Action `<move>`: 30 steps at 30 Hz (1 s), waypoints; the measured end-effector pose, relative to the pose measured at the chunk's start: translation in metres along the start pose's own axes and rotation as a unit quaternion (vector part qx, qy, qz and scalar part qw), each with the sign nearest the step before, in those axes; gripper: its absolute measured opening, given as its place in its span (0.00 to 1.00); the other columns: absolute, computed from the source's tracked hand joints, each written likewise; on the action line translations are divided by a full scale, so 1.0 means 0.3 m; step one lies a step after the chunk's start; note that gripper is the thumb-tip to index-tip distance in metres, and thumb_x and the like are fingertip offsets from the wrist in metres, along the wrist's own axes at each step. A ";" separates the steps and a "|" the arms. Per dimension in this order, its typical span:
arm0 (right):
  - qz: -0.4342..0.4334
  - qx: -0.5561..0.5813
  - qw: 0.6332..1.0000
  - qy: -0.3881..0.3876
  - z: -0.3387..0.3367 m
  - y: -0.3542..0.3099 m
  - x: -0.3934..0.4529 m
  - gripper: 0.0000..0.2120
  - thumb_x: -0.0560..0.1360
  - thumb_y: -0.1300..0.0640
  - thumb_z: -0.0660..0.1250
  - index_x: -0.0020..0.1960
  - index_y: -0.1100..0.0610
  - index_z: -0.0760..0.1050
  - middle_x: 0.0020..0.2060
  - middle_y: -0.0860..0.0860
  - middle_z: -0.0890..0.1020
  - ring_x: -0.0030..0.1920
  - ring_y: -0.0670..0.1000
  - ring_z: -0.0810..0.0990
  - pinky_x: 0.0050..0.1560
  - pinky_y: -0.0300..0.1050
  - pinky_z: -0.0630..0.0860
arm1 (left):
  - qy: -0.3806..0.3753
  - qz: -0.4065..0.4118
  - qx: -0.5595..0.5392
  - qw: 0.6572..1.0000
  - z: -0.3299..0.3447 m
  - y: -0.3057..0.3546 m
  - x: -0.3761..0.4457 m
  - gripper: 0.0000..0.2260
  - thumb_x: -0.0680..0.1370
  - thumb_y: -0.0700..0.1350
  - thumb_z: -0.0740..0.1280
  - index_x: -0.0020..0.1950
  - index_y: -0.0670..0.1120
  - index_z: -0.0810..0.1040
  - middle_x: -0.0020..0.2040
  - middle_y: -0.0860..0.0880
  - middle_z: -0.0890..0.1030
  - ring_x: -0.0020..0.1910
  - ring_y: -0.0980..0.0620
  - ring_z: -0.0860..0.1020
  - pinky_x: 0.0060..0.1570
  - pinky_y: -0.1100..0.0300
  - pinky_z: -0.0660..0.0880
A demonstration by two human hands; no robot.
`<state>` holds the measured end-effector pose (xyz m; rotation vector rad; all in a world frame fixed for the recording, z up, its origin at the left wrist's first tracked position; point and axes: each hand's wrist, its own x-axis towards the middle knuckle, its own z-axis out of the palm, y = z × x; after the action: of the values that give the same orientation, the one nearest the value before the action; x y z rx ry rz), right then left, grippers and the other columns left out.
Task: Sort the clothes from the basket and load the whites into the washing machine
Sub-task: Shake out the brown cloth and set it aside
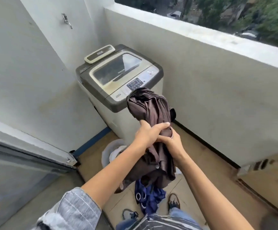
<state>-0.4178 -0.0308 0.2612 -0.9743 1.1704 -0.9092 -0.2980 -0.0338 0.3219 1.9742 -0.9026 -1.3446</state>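
Sorting step: both hands, left hand [147, 134] and right hand [174, 143], clenched brown garment [153, 110] mid-frame. Non-white; next likely set aside, washing machine [118, 77] lid shut.

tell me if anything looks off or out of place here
A blue garment lies crumpled on the floor tiles by the person's feet, not in the basket. The washer lid is closed. Both hands grip a brown garment, not a white.

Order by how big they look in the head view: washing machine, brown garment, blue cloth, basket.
1. washing machine
2. brown garment, though it is held nearer the camera
3. blue cloth and basket: both partly hidden, too close to rank
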 end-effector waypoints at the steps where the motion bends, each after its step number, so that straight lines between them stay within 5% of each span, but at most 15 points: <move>1: 0.000 0.011 1.000 0.010 -0.024 0.020 -0.005 0.18 0.63 0.65 0.79 0.52 0.56 0.82 0.45 0.51 0.89 0.47 0.49 0.88 0.47 0.44 0.84 | -0.017 0.003 0.033 0.999 0.022 -0.009 -0.005 0.54 0.56 0.72 0.73 0.73 0.43 0.63 0.67 0.44 0.78 0.66 0.43 0.78 0.68 0.45 0.75; 3: 0.010 0.031 0.999 0.025 -0.064 0.056 -0.017 0.14 0.63 0.63 0.77 0.42 0.46 0.81 0.37 0.45 0.87 0.38 0.43 0.85 0.39 0.36 0.80 | -0.053 0.011 0.096 0.994 0.058 -0.028 -0.007 0.56 0.59 0.72 0.72 0.77 0.42 0.59 0.71 0.43 0.76 0.69 0.42 0.76 0.70 0.45 0.73; 5: 0.040 0.047 0.996 0.057 -0.120 0.104 -0.020 0.13 0.65 0.61 0.74 0.41 0.42 0.81 0.37 0.45 0.86 0.39 0.44 0.86 0.40 0.38 0.81 | -0.093 0.026 0.146 0.984 0.111 -0.037 -0.004 0.58 0.63 0.71 0.72 0.81 0.42 0.52 0.75 0.43 0.73 0.73 0.42 0.73 0.72 0.44 0.70; 9: 0.082 0.085 0.986 0.119 -0.232 0.192 -0.003 0.16 0.67 0.58 0.71 0.55 0.57 0.82 0.52 0.59 0.87 0.50 0.56 0.86 0.55 0.55 0.83 | -0.126 0.069 0.243 0.959 0.225 -0.072 0.008 0.59 0.64 0.72 0.70 0.82 0.42 0.49 0.79 0.42 0.67 0.77 0.42 0.68 0.74 0.43 0.67; 13: 0.144 0.085 0.975 0.148 -0.326 0.291 0.012 0.15 0.58 0.66 0.75 0.45 0.64 0.81 0.41 0.66 0.86 0.39 0.55 0.84 0.44 0.50 0.82 | -0.174 0.043 0.321 0.930 0.318 -0.173 0.070 0.62 0.65 0.76 0.69 0.85 0.46 0.41 0.82 0.45 0.62 0.80 0.45 0.65 0.76 0.42 0.64; 23: 0.286 0.011 0.949 0.133 -0.341 0.781 0.038 0.20 0.58 0.64 0.75 0.50 0.64 0.81 0.45 0.64 0.87 0.50 0.68 0.86 0.57 0.65 0.83 | -0.211 -0.098 0.193 0.953 0.414 -0.684 0.276 0.67 0.53 0.74 0.80 0.83 0.56 0.50 0.76 0.54 0.73 0.73 0.53 0.73 0.73 0.49 0.71; 27: 0.318 -0.033 0.943 0.094 -0.292 1.035 0.094 0.24 0.60 0.63 0.77 0.56 0.56 0.82 0.45 0.51 0.89 0.45 0.49 0.87 0.51 0.52 0.84 | -0.214 -0.148 0.106 0.960 0.401 -0.961 0.404 0.65 0.53 0.72 0.83 0.82 0.56 0.53 0.74 0.56 0.75 0.71 0.55 0.75 0.74 0.50 0.71; 30: 0.324 -0.062 0.942 0.059 -0.258 1.215 0.144 0.29 0.66 0.64 0.78 0.66 0.54 0.80 0.54 0.48 0.88 0.53 0.45 0.87 0.53 0.43 0.84 | -0.191 -0.190 0.007 0.963 0.393 -1.160 0.494 0.56 0.60 0.72 0.81 0.81 0.56 0.60 0.71 0.59 0.77 0.69 0.58 0.77 0.74 0.50 0.71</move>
<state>-0.4628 0.0356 -0.1052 -0.5676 1.5390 -0.3685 -0.2976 0.0482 -0.0656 2.0027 -0.7158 -1.9923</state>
